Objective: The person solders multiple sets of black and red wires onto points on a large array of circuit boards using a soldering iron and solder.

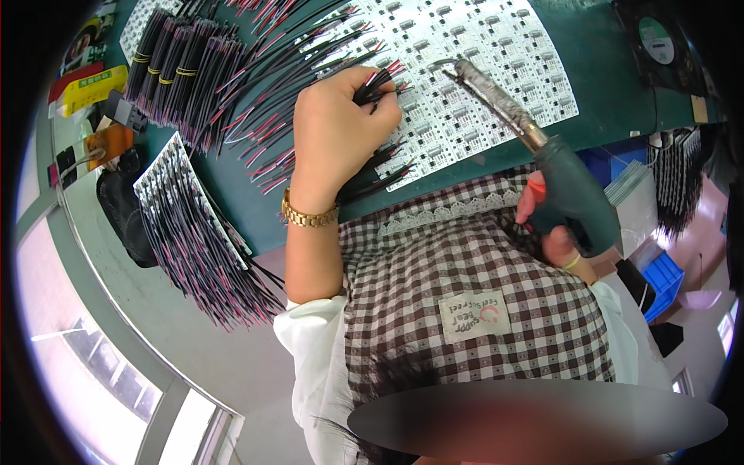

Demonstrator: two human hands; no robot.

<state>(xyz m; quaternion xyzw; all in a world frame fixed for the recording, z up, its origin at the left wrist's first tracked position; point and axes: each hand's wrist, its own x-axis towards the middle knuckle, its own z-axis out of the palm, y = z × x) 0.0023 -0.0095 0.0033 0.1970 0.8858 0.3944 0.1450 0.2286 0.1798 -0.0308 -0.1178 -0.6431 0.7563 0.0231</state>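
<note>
My left hand [341, 116], with a gold watch on its wrist, is closed around a small bundle of black cables [373, 84] whose red, white and dark wire ends stick out past the fingers. It hovers over the left side of a large white circuit board panel [554, 70]. My right hand [556, 242] grips a dark green soldering gun [573, 182], with fingers by its red trigger. The gun's metal barrel points up and left, and its thin tip hangs over the panel. From the panel's left part, more black cables [271, 85] fan out to the left.
Banded cable bundles [167, 70] lie at the back left of the green table [612, 101]. A board strip full of cables [190, 225] overhangs the left edge. A yellow package [93, 91] lies far left. At right are a black fan-like device [659, 46], hanging cables [678, 182] and a blue crate [659, 283].
</note>
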